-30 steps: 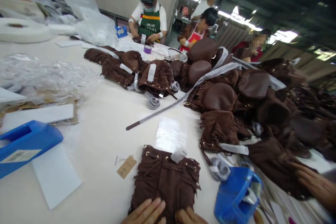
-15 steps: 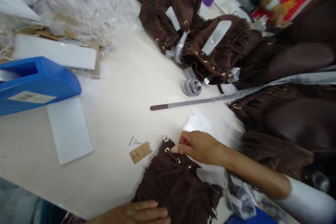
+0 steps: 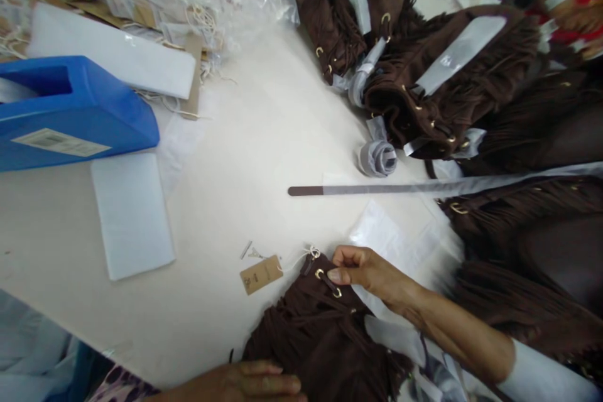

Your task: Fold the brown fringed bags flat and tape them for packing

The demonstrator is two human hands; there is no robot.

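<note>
Fringed dark-brown suede-look bag (image 3: 325,345): formerly square to the view, now slanted, eyeleted rim (image 3: 320,273) toward the upper right. Left hand (image 3: 264,380): fingers formerly pointing up the bag, now laid across its lower left side, forearm exposed. Second hand at the bag's lower end: no longer seen there. Pinching hand (image 3: 360,270), owner unclear: now gripping the rim, white-sleeved arm (image 3: 471,333) entering from the right. Kraft hang tag (image 3: 262,274): white string (image 3: 296,260) now visible, running to the bag's corner. Green-aproned worker: gone from view.
</note>
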